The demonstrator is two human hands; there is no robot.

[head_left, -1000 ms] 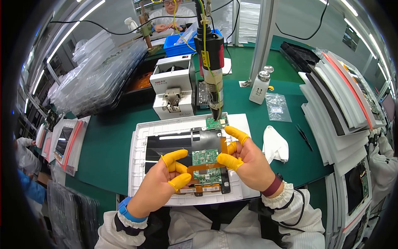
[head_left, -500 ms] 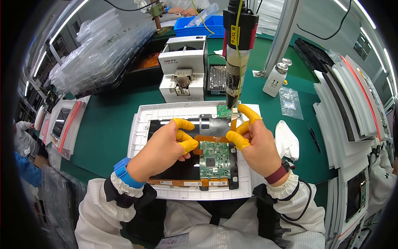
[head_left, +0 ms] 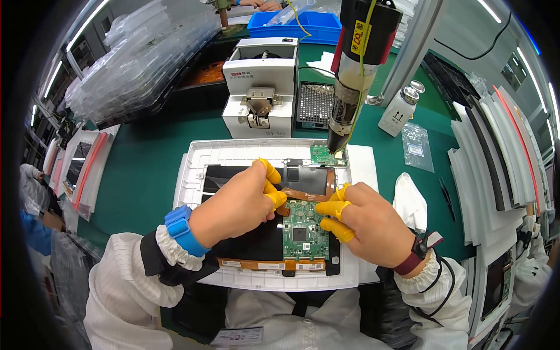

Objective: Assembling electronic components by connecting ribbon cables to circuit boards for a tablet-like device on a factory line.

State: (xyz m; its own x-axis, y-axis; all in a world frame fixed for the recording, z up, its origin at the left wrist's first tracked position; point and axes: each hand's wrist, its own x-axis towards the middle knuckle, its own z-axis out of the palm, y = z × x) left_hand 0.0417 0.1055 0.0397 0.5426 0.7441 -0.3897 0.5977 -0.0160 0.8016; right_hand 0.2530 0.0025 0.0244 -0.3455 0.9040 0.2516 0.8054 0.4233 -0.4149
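Note:
A white-framed display panel [head_left: 189, 169] lies face down before me, with a green circuit board [head_left: 305, 224] on its dark back. A brown flat flex cable [head_left: 309, 196] runs above this board and bends up at its right end. The fingers of my left hand [head_left: 239, 195], in yellow finger cots, pinch the cable's left end. At the cable's right part, the cotted fingers of my right hand [head_left: 370, 224] are closed on it; the exact grip is partly hidden. A smaller green board [head_left: 326, 154] sits at the panel's far edge, under the hanging electric screwdriver [head_left: 350, 76].
Behind the panel stand a white screw feeder [head_left: 259, 93], a metal-coloured tray [head_left: 315, 105] and a blue bin [head_left: 297, 27]. To the right are a white bottle [head_left: 401, 111], a plastic bag [head_left: 417, 147], a white cloth [head_left: 410, 201], tweezers [head_left: 447, 198] and stacked panels [head_left: 484, 169]. Clear trays [head_left: 134, 70] pile up at left.
My right hand has come down from the upright strip near the small board to the flex cable above the larger board. The cable's right end now bends upward. My left hand stays near its left end.

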